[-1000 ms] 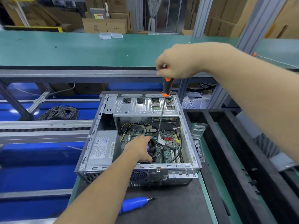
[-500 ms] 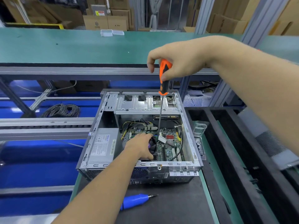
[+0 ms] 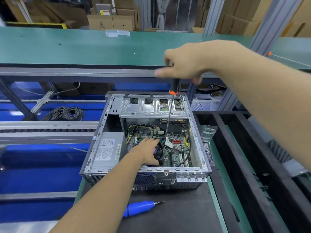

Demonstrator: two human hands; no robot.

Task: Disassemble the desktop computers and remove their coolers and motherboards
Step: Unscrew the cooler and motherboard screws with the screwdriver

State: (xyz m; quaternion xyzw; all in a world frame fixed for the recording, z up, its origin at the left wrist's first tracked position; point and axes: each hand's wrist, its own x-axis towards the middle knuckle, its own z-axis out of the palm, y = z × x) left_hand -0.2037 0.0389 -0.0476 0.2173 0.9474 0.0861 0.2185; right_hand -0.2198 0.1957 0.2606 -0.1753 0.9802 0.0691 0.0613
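Observation:
An open desktop case (image 3: pixel 198 132) lies on a dark mat, side panel off. Inside are a green motherboard (image 3: pixel 176 153) and a black cooler fan (image 3: pixel 159 153). My left hand (image 3: pixel 146 152) rests on the cooler, fingers curved over its top and near edge. High above the case, my right hand (image 3: pixel 186 64) grips the top of a long screwdriver (image 3: pixel 174 87) with a black and orange handle. Its thin shaft runs down into the case, and the tip meets the board just right of the cooler.
A grey power supply (image 3: pixel 107 149) fills the case's left side, a drive cage (image 3: pixel 151 106) its far end. A blue electric screwdriver (image 3: pixel 139 207) lies on the mat (image 3: pixel 176 214) in front. Black trays (image 3: pixel 244 148) stand right, a green conveyor (image 3: pixel 67 46) behind, coiled cable (image 3: pixel 64 113) left.
My right hand has twisted on the screwdriver handle and its fingers are blurred with motion. The shaft stays in the same spot by the cooler. My left hand has stayed on the cooler.

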